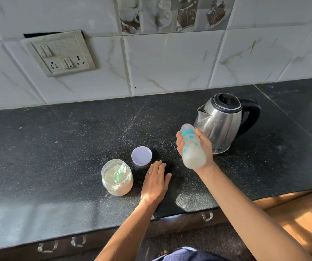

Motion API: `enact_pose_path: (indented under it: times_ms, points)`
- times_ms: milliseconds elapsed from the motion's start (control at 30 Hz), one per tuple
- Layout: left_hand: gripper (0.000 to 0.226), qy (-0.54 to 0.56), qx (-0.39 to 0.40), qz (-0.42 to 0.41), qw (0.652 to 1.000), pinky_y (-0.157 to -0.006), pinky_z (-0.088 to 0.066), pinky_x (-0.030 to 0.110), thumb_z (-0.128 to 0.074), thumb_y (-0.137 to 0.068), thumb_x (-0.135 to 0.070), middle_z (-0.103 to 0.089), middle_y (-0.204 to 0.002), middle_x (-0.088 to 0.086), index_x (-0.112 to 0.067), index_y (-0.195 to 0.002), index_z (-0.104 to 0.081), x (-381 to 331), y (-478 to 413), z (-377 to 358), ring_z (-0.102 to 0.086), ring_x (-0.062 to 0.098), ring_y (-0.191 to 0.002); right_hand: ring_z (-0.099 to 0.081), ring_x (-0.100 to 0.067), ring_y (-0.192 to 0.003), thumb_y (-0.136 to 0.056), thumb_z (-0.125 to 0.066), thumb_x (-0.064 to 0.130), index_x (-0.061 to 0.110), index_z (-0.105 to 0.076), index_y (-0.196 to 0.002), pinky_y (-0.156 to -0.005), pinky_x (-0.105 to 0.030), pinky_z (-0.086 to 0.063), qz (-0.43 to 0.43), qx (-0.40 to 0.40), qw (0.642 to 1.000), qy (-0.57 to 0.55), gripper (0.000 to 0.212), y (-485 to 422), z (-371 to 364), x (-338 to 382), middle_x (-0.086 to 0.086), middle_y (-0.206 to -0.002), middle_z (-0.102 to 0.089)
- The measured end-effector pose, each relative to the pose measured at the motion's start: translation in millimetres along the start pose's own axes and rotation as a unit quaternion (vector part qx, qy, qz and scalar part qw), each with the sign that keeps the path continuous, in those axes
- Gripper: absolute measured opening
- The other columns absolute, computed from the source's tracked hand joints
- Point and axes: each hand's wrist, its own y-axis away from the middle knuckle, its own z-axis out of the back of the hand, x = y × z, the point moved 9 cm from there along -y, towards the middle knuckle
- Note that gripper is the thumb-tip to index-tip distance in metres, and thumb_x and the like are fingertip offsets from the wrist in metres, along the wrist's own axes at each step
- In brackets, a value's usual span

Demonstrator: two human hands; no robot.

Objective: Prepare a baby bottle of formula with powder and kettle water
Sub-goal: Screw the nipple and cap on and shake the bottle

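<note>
Right hand (206,147) curled round the baby bottle (191,147), held tilted above the countertop (57,147), just in front of the upright kettle (221,123), milky liquid inside. Left hand (156,182) flat on the countertop, fingers straight, just beside the open powder jar (117,182) with a green scoop (119,173) inside; lid (141,155) just behind.

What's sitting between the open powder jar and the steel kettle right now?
In the head view: the round lilac plastic lid on the black counter, then the right hand holding the milky clear baby bottle tilted.
</note>
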Motion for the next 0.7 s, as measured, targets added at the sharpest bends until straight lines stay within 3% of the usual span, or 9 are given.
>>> enact_pose_path:
  times_ms: [67, 133, 200, 267, 367, 433, 500, 567, 700]
  points:
    - [0.051, -0.008, 0.006, -0.002, 1.000, -0.110, -0.032, 0.035, -0.032, -0.094, -0.041, -0.056, -0.130, 0.010, -0.008, -0.125, -0.055, 0.3, -0.2, -2.8, -0.046, 0.025, -0.127, -0.065, -0.027, -0.077, -0.064, -0.073, 0.013, 0.005, -0.054, -0.112, -0.058, -0.036, -0.057, 0.044, -0.031, 0.993, -0.101, 0.052, 0.0, 10.8, 6.0, -0.015, -0.094, -0.061]
    - [0.054, -0.010, 0.016, -0.001, 1.000, -0.113, -0.024, 0.033, -0.029, -0.095, -0.043, -0.052, -0.136, 0.011, -0.008, -0.129, -0.053, 1.4, -0.3, -5.7, -0.042, 0.025, -0.132, -0.060, -0.025, -0.085, -0.072, -0.066, 0.009, -0.002, -0.054, -0.110, -0.062, -0.039, -0.058, 0.003, -0.009, 0.982, -0.187, 0.041, 4.7, 10.5, -4.1, -0.018, -0.095, -0.060]
    - [0.061, -0.002, 0.026, 0.005, 1.000, -0.115, -0.011, 0.029, -0.023, -0.095, -0.046, -0.044, -0.144, 0.010, -0.008, -0.136, -0.046, 2.5, -1.0, -7.8, -0.033, 0.023, -0.138, -0.060, -0.024, -0.082, -0.076, -0.070, 0.012, -0.007, -0.054, -0.110, -0.065, -0.034, -0.057, -0.060, 0.028, 0.991, -0.116, 0.042, 14.6, 0.7, -15.2, -0.020, -0.100, -0.058]
    - [0.068, -0.003, 0.036, 0.009, 0.999, -0.116, -0.001, 0.026, -0.016, -0.094, -0.049, -0.033, -0.152, 0.008, -0.008, -0.144, -0.037, 3.3, -2.6, -9.6, -0.022, 0.020, -0.143, -0.063, -0.025, -0.074, -0.068, -0.078, 0.016, -0.003, -0.054, -0.111, -0.061, -0.031, -0.056, -0.025, 0.045, 0.999, -0.005, 0.053, 14.7, -9.3, -5.2, -0.017, -0.100, -0.060]
    - [0.073, -0.024, 0.048, 0.010, 0.999, -0.116, 0.005, 0.025, -0.009, -0.092, -0.052, -0.024, -0.156, 0.007, -0.009, -0.148, -0.027, 5.2, -2.3, -13.9, -0.013, 0.017, -0.146, -0.065, -0.030, -0.078, -0.051, -0.084, 0.005, 0.004, -0.055, -0.120, -0.058, -0.038, -0.058, 0.036, -0.017, 0.992, -0.121, 0.075, 10.1, 0.1, 9.5, -0.018, -0.098, -0.063]
    - [0.074, -0.032, 0.058, 0.015, 0.998, -0.116, 0.007, 0.025, -0.007, -0.092, -0.053, -0.023, -0.156, 0.007, -0.009, -0.149, -0.025, 7.3, -1.9, -17.1, -0.011, 0.016, -0.146, -0.062, -0.033, -0.080, -0.065, -0.074, 0.006, -0.002, -0.055, -0.117, -0.060, -0.041, -0.058, 0.026, -0.030, 0.983, -0.181, 0.055, 16.2, 0.4, 8.0, -0.021, -0.096, -0.060]
    - [0.075, -0.036, 0.062, 0.021, 0.997, -0.115, 0.009, 0.024, -0.006, -0.091, -0.054, -0.023, -0.156, 0.006, -0.010, -0.149, -0.025, 8.2, -2.2, -18.0, -0.011, 0.016, -0.146, -0.062, -0.029, -0.076, -0.070, -0.074, 0.011, -0.009, -0.056, -0.108, -0.064, -0.035, -0.058, -0.033, -0.001, 0.993, -0.110, 0.046, 24.6, -8.9, -1.5, -0.020, -0.098, -0.059]
    - [0.076, -0.038, 0.065, 0.025, 0.997, -0.114, 0.010, 0.023, -0.005, -0.090, -0.055, -0.022, -0.157, 0.005, -0.012, -0.150, -0.024, 8.9, -3.1, -17.6, -0.010, 0.014, -0.146, -0.063, -0.025, -0.072, -0.067, -0.077, 0.015, -0.006, -0.058, -0.108, -0.062, -0.031, -0.057, -0.015, 0.000, 0.999, -0.045, 0.049, 27.5, -13.2, 4.7, -0.016, -0.098, -0.060]
    - [0.078, -0.034, 0.066, 0.028, 0.997, -0.113, 0.012, 0.022, -0.003, -0.089, -0.056, -0.020, -0.157, 0.003, -0.013, -0.150, -0.023, 8.4, -3.1, -16.1, -0.007, 0.012, -0.146, -0.060, -0.033, -0.080, -0.077, -0.067, 0.011, 0.005, -0.050, -0.117, -0.064, -0.042, -0.057, 0.019, 0.020, 0.957, -0.289, 0.043, 28.1, -16.1, 10.5, -0.014, -0.103, -0.054]
